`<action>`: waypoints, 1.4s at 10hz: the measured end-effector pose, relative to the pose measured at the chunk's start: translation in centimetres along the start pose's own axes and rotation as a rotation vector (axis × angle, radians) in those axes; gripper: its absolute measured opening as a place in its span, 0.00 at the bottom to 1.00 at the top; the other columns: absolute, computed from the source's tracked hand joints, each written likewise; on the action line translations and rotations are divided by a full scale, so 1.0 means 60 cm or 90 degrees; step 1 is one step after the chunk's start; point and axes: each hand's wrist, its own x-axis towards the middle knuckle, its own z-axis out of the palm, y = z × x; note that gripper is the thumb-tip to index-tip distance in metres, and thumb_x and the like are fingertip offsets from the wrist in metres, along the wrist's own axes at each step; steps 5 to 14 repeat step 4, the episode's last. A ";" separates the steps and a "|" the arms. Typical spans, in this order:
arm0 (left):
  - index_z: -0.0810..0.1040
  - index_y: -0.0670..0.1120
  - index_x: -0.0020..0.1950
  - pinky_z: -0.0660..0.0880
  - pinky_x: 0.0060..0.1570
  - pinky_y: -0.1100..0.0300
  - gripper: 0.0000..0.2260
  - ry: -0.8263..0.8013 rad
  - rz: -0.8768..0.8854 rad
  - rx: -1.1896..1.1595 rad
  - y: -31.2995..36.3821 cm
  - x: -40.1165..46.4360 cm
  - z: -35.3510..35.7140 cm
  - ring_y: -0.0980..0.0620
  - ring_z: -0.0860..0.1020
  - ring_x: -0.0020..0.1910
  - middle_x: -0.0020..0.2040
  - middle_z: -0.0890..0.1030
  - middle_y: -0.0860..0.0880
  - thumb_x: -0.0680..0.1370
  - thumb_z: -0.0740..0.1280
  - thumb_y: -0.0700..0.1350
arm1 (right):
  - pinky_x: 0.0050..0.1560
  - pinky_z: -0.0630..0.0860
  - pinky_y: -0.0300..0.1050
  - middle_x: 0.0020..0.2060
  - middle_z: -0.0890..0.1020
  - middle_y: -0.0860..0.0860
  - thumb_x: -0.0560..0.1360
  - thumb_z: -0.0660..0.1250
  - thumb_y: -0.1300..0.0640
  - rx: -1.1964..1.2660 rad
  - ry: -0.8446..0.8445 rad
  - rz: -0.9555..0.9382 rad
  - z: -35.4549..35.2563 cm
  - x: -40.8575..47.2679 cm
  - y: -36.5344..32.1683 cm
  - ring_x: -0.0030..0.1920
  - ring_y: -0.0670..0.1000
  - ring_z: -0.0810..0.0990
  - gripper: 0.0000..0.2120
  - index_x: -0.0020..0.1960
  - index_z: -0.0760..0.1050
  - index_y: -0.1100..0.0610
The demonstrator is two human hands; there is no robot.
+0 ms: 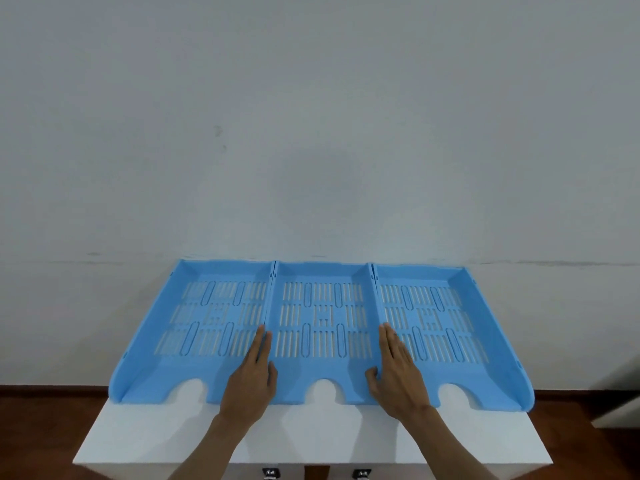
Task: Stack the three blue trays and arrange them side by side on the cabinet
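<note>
Three blue trays sit side by side on the white cabinet (346, 441), walls touching, long axes running away from the person. The left hand (251, 379) lies flat on the left tray (173, 358)/middle tray (322, 372) seam, the right hand (398, 372) on the middle/right tray (485, 372) seam. Fingers extended, gripping nothing. The middle tray is equally near both hands; stacking likely starts from it.

Pale scuffed wall (311, 116) behind, dark wood floor (41, 420) either side, two small black-and-white tags (270, 473) at bottom edge
</note>
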 end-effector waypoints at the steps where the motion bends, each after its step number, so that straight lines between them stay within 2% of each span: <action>1: 0.53 0.43 0.79 0.67 0.69 0.58 0.32 -0.032 0.027 0.051 -0.005 0.002 -0.004 0.47 0.70 0.71 0.80 0.54 0.45 0.79 0.52 0.57 | 0.76 0.42 0.44 0.79 0.42 0.54 0.76 0.57 0.46 -0.032 -0.047 0.016 -0.011 0.006 -0.001 0.79 0.52 0.43 0.42 0.78 0.35 0.60; 2: 0.54 0.41 0.78 0.42 0.76 0.59 0.36 -0.034 0.036 0.126 -0.006 0.003 -0.012 0.47 0.60 0.77 0.79 0.56 0.43 0.79 0.51 0.64 | 0.76 0.42 0.48 0.79 0.40 0.55 0.77 0.56 0.43 -0.068 -0.081 0.026 -0.026 0.001 -0.012 0.79 0.53 0.41 0.43 0.78 0.34 0.61; 3: 0.57 0.39 0.77 0.43 0.74 0.54 0.37 -0.028 0.050 0.159 -0.004 -0.005 -0.031 0.48 0.58 0.77 0.78 0.60 0.43 0.79 0.49 0.66 | 0.77 0.43 0.50 0.79 0.42 0.54 0.78 0.55 0.44 -0.061 -0.062 0.019 -0.041 -0.018 -0.031 0.79 0.53 0.41 0.41 0.78 0.35 0.58; 4: 0.57 0.40 0.78 0.43 0.75 0.54 0.34 -0.039 0.077 0.136 0.003 -0.026 -0.040 0.49 0.52 0.79 0.79 0.58 0.44 0.80 0.48 0.64 | 0.77 0.47 0.49 0.79 0.53 0.53 0.78 0.56 0.46 -0.043 -0.038 -0.010 -0.050 -0.046 -0.054 0.79 0.53 0.49 0.35 0.79 0.45 0.55; 14: 0.57 0.40 0.78 0.43 0.75 0.54 0.34 -0.039 0.077 0.136 0.003 -0.026 -0.040 0.49 0.52 0.79 0.79 0.58 0.44 0.80 0.48 0.64 | 0.77 0.47 0.49 0.79 0.53 0.53 0.78 0.56 0.46 -0.043 -0.038 -0.010 -0.050 -0.046 -0.054 0.79 0.53 0.49 0.35 0.79 0.45 0.55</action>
